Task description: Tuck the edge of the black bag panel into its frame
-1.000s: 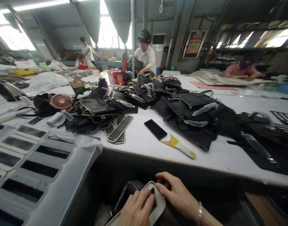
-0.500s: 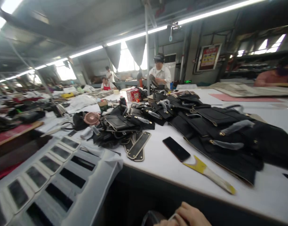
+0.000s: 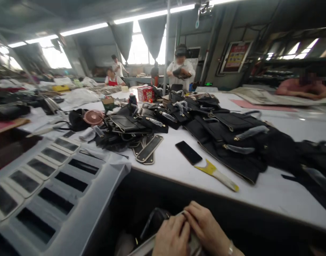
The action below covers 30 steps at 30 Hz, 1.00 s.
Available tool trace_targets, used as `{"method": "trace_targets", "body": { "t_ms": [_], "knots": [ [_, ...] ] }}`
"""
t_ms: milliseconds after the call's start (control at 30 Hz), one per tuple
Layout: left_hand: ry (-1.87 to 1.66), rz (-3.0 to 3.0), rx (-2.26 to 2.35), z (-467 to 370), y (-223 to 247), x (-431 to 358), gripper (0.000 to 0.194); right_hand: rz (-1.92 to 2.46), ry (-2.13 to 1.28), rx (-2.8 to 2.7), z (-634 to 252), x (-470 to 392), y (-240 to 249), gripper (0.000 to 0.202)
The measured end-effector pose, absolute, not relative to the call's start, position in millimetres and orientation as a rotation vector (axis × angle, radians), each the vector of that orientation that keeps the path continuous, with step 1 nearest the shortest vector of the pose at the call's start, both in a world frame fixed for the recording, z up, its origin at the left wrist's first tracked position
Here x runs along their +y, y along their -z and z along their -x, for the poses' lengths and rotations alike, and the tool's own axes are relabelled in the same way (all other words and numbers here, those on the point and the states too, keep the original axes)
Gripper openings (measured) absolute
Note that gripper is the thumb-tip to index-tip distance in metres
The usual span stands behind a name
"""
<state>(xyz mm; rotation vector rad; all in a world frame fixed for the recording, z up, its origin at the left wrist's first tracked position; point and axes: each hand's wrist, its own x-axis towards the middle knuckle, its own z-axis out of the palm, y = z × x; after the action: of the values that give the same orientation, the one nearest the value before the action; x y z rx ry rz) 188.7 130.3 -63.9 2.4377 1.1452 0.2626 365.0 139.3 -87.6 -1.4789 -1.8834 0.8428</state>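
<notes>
Low in the view, my left hand (image 3: 171, 235) and my right hand (image 3: 205, 225) are close together, with bent fingers pinching the upper edge of a pale-edged bag piece (image 3: 145, 246). The hands hide most of that piece, and its lower part runs out of the picture. Just left of my hands is a dark, shiny bag part (image 3: 155, 219), in shadow below the table edge. On the white table beyond lie a black phone (image 3: 189, 152) and a yellow-and-white scraper-like tool (image 3: 217, 175), its forked end near the phone.
Black bags (image 3: 229, 138) with wrapped handles cover much of the table (image 3: 165, 167). Pale-edged dark strips (image 3: 149, 149) lie near its front edge. At left, a covered surface (image 3: 99, 192) carries rows of dark panels. A pink fan (image 3: 93, 116) stands behind. A co-worker (image 3: 181, 69) stands across the table.
The view has tilted down and shifted right. Both hands and the held piece now show more fully, where earlier only part of the hands showed. The co-worker opposite has raised a dark item.
</notes>
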Motion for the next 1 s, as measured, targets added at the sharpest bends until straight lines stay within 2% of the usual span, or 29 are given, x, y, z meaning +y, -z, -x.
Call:
{"method": "trace_targets", "body": {
  "t_ms": [133, 267, 400, 600, 1000],
  "knots": [
    [-0.148, -2.312, 1.074, -185, 46, 144, 0.053, 1.701, -0.969, -1.457, -357, 119, 71, 0.035],
    [-0.209, -2.246, 1.028, -182, 28, 159, 0.041, 1.846, -0.977, -1.372, -353, 101, 72, 0.033],
    [-0.408, -2.162, 1.109, -186, 35, 178, 0.034, 1.927, -1.083, -1.316, -350, 95, 71, 0.032],
    [-0.296, -1.992, 1.06, -192, 46, 201, 0.019, 1.756, -1.25, -1.15, -347, 92, 68, 0.042],
    [-0.164, -1.752, 1.094, -200, 60, 215, 0.011, 1.711, -1.176, -1.293, -353, 94, 65, 0.037]
  ]
}}
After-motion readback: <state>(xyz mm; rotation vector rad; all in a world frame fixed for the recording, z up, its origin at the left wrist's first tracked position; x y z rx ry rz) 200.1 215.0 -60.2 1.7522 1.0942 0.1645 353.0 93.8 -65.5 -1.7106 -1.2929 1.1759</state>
